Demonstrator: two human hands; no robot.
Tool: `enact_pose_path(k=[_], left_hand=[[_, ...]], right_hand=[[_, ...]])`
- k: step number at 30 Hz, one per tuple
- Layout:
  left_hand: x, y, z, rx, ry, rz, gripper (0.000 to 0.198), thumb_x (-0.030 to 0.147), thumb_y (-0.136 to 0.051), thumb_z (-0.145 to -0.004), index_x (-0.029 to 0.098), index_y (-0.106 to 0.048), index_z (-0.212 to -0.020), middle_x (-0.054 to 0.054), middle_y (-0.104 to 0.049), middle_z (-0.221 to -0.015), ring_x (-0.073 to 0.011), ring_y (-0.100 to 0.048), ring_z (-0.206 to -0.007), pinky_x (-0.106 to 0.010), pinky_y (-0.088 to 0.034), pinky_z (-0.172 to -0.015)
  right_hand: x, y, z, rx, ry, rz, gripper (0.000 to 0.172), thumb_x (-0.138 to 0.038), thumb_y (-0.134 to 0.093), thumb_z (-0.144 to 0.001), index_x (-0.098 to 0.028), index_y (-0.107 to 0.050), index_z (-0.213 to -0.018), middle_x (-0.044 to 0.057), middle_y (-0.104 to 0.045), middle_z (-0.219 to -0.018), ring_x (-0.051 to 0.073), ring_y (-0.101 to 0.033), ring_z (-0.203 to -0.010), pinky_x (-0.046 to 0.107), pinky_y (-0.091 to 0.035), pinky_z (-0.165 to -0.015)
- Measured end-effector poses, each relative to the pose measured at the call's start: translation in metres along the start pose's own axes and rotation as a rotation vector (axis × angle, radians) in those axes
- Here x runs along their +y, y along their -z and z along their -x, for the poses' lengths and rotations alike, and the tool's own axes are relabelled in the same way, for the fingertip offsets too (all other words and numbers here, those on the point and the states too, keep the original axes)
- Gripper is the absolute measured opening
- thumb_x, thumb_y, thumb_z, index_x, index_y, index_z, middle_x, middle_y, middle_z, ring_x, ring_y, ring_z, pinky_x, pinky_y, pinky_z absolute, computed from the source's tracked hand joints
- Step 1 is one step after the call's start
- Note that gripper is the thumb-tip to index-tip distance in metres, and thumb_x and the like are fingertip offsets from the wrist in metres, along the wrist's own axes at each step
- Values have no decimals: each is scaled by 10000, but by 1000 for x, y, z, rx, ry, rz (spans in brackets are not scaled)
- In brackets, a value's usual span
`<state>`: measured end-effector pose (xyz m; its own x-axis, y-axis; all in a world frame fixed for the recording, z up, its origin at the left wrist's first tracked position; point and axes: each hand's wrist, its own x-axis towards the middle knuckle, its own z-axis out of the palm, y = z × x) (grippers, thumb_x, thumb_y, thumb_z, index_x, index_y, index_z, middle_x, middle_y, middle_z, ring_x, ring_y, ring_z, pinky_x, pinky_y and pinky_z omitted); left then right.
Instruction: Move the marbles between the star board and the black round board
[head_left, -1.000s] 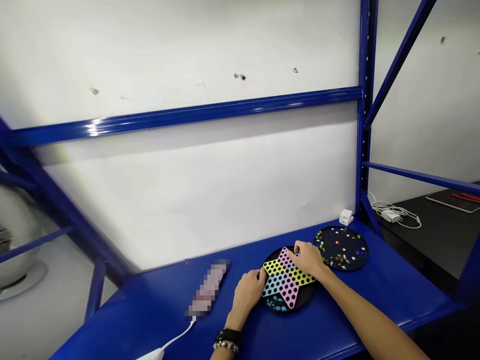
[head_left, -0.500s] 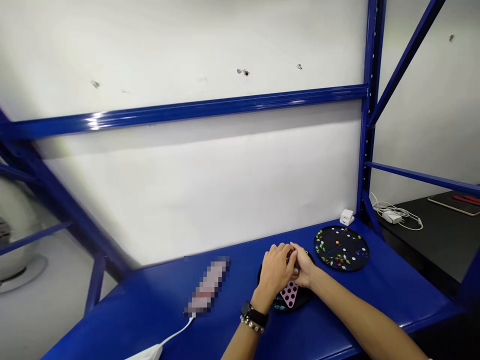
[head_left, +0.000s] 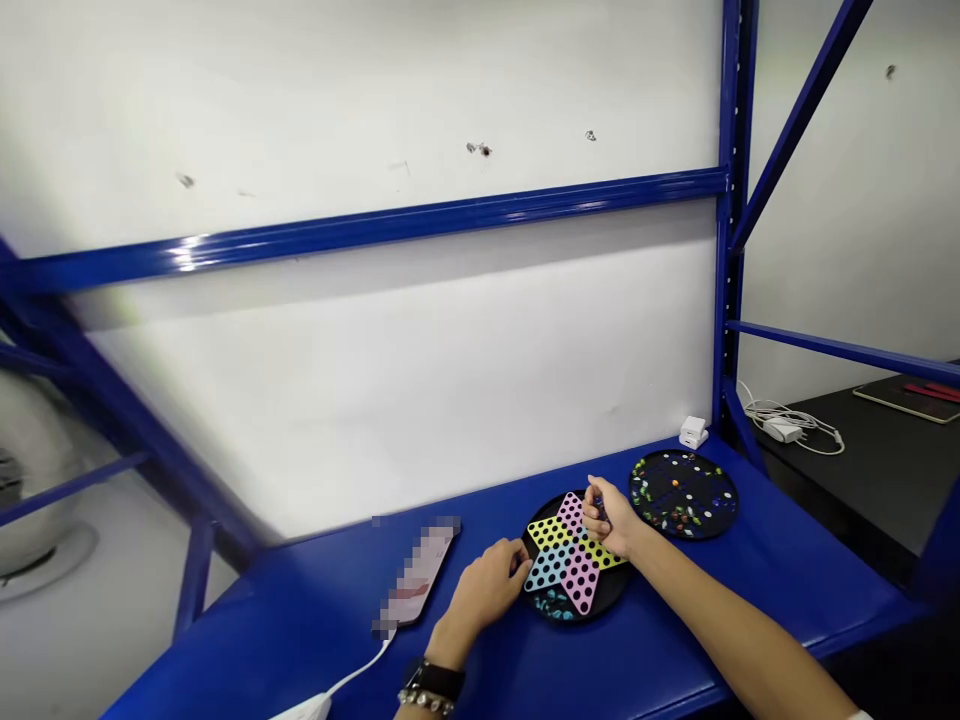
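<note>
A Chinese checkers board (head_left: 553, 566) lies flat, its star in pink, yellow and pale blue with dark holes, on a round black base (head_left: 616, 594). Teal marbles (head_left: 553, 604) lie in the near rim compartment. My left hand (head_left: 491, 582), with a dark watch and beaded bracelet, has curled fingers at the board's left edge, the rim hidden beneath them. Above the board's right side is my right hand (head_left: 613, 520), fingers curled in toward the palm. A dark blue patch shows between those fingers, too small to name. My right hand covers part of the star.
A round black tray (head_left: 694, 492) with mixed marbles sits right of the board. White adapters (head_left: 693, 432) stand behind it. A phone (head_left: 421, 572) on a white cable lies to the left. Blue frame posts (head_left: 724, 300) border the blue table; a black table (head_left: 847, 475) adjoins at right.
My hands were together above the board and have separated. The left moved left and down to the board's edge; the right stayed above the right side. More of the star now shows.
</note>
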<state>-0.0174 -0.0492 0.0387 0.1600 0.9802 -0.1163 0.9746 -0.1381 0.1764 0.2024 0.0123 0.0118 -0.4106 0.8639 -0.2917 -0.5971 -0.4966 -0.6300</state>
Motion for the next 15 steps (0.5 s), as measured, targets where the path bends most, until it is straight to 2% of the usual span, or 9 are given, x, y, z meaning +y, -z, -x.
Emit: enact_pose_path(k=[5, 9, 15], left_hand=[[2, -9, -4, 10, -78, -80, 380, 395, -261, -965, 218, -596, -948, -66, -622, -980, -212, -631, -854, -317, -449, -735], [0, -20, -4, 36, -108, -46, 450, 397, -178, -989, 203, -581, -938, -66, -600, -986, -183, -624, -831, -301, -456, -752], [-3, -25, -8, 172, -105, 88, 489, 436, -157, -992, 221, -536, -771, -42, -555, -882, -194, -588, -807, -334, -457, -759]], right_hand=[[0, 4, -2, -41, -48, 41, 396, -442, -375, -945, -199, -431, -638, -63, -420, -447, 45, -208, -313, 205, -68, -392], [1, 5, -2, -61, -101, 69, 426, -500, -354, -943, -191, -470, -674, -40, -488, -498, 39, -232, -325, 188, -79, -389], [1, 0, 0, -85, -154, 102, 456, -503, -331, -956, -178, -500, -684, -33, -492, -506, 37, -240, -316, 172, -79, -375]])
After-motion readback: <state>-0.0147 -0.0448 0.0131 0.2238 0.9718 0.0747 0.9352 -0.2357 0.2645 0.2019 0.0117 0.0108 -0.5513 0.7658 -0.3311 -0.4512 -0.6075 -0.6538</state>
